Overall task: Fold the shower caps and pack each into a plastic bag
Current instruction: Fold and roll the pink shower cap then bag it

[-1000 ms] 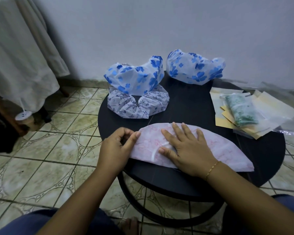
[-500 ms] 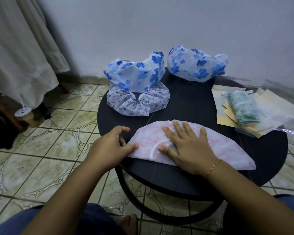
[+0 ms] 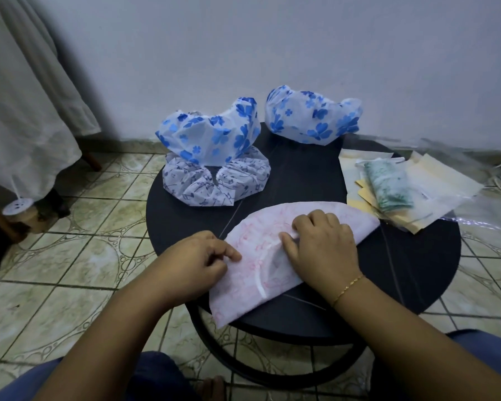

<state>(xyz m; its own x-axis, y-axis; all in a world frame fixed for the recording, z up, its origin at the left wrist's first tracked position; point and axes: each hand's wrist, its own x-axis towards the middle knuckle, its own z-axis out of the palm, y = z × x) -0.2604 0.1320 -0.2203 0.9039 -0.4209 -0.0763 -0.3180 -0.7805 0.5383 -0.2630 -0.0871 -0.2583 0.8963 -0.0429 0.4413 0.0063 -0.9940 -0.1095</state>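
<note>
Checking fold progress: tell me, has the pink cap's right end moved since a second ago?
Yes. The pink shower cap now ends short of the plastic bags, its right end drawn leftward.

My left hand (image 3: 198, 260) curls, fingertips pinching; my right hand (image 3: 320, 247) rests knuckles-up with its fingers bent under.

The pink shower cap (image 3: 275, 256) has swung round on the table: its right tip now lies farther back, its near corner overhanging the edge. The right hand's (image 3: 321, 250) fingers have curled; the left hand (image 3: 197, 261) now pinches the cap's left edge.
</note>
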